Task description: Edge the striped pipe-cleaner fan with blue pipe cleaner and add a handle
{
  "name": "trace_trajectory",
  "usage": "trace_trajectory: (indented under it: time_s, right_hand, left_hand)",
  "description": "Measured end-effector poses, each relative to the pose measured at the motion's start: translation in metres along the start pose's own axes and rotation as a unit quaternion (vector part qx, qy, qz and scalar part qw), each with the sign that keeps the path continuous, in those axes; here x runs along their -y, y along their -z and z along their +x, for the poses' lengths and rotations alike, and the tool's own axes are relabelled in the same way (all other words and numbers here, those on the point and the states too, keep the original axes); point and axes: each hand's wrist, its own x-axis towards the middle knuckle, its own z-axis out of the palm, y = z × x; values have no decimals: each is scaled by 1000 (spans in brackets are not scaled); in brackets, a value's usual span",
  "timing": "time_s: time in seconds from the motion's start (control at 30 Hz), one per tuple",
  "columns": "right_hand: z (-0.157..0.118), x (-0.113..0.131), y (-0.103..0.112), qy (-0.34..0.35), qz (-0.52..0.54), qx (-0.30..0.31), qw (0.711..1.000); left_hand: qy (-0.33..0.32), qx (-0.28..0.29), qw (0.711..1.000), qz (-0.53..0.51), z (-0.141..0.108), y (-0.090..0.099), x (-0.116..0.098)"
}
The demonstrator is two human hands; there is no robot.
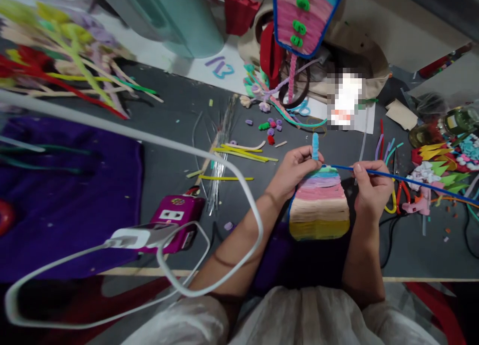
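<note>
My left hand (297,168) pinches the narrow upper end of a striped pipe-cleaner panel (322,205), banded in blue, lilac, pink, cream and mustard. A light blue fuzzy stem (315,145) sticks up from that end beside my fingers. Thumb and fingers of my right hand (372,185) are closed on a long dark blue pipe cleaner (415,178). It runs from the panel's top edge through my fingers and off to the right. Blue edging also shows along the panel's left side.
A finished-looking panel with green knots (299,16) hangs over the table's back. Left lie yellow pipe cleaners (239,153), wire strands (219,170) and a purple power adapter (175,215). A white cable (209,158) loops across the foreground. Pliers (403,195) and a pink glue gun (417,205) lie right.
</note>
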Motion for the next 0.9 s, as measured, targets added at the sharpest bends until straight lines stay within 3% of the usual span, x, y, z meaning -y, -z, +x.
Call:
trace_trajectory:
  time_s: [0.9]
  right_hand:
    - [-3, -8, -3, 1, -44, 34, 998]
  left_hand:
    - [-17, -8, 1000, -9, 0, 2, -3]
